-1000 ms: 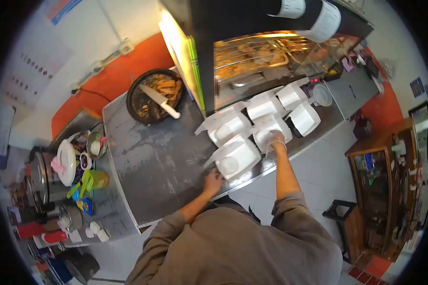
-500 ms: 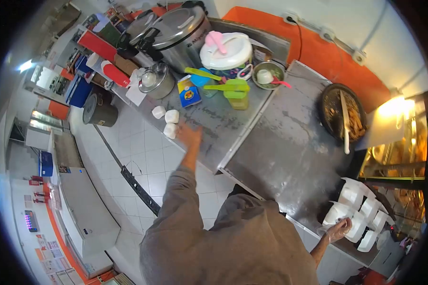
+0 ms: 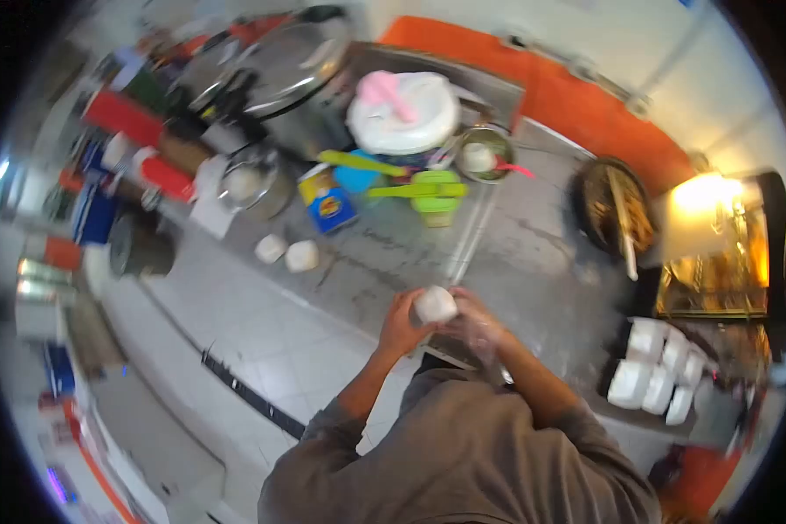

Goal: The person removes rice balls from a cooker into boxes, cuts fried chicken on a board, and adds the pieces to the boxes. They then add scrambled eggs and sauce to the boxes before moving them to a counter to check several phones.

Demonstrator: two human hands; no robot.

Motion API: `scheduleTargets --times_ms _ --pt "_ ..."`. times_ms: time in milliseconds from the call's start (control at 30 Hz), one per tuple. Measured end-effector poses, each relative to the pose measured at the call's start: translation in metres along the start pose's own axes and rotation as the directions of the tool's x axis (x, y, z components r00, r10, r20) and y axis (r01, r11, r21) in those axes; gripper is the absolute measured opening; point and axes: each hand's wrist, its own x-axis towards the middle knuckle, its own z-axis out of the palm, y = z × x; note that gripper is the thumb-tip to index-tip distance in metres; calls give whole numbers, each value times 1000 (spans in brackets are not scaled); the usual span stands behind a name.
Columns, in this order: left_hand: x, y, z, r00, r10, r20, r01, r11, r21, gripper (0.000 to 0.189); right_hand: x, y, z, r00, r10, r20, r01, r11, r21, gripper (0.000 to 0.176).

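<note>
A small white container (image 3: 436,306) is held up in front of my body, at the front edge of the steel counter. My left hand (image 3: 402,323) grips it from the left, fingers closed round its side. On its right is my right hand (image 3: 478,325), in a clear plastic glove and blurred; its fingers touch the container. Two more white containers (image 3: 301,256) sit on the counter at the left, beside a blue and yellow box (image 3: 327,203).
Green-handled tubs (image 3: 435,196), a white-lidded pot (image 3: 406,113) and a large steel cooker (image 3: 301,87) stand at the back. A black pan (image 3: 616,210) with a knife lies right. White foam boxes (image 3: 655,371) are near the lit display case (image 3: 716,262).
My left hand has lifted one of the three white containers and brought it right, to the middle. My right hand has left the foam boxes and met it. The view has shifted and blurred.
</note>
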Motion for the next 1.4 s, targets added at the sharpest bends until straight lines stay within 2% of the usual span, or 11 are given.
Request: scheduleTargets --times_ms 100,167,333,467,667,767,900,967,1067,1233,1400 --pt "26 -30 -5 946 323 4 -320 934 158 65 50 23 -67 976 -202 82 218 933 -288 46" --pt "60 -93 -43 898 357 -255 -67 685 725 68 4 8 -66 990 -140 28 142 938 -316 48" --pt "118 -239 -156 771 -418 -480 636 542 549 97 -74 0 -119 956 -220 -196 129 910 -393 55" --pt "124 -283 -151 837 -291 -464 532 631 564 92 -177 -22 -151 898 -334 -285 373 923 91 47" --pt "62 -241 -38 680 -117 -724 357 915 188 75 -355 -35 -240 199 -655 -729 979 96 181 41" --pt "4 -132 45 678 -238 -695 273 960 -62 72 -434 -33 -350 -354 -479 -803 914 5 -406 38" --pt "-43 17 157 979 5 -204 -74 941 -332 67 -531 -24 -449 -340 -241 -909 930 -226 -289 39" --pt "-49 148 195 978 153 140 -50 831 -554 75 -559 -42 -475 -585 87 -806 771 368 -520 42" --pt "-24 242 287 703 683 197 -535 691 -485 88 -583 -48 -560 -705 -219 -674 261 803 -535 39" --pt "-41 452 457 127 847 516 -849 361 -385 64 -594 -58 -664 -512 -421 -749 -189 905 -380 54" --pt "-75 464 661 -295 694 657 -925 -34 -379 62 -537 17 -848 221 -395 -892 -17 912 -409 54"
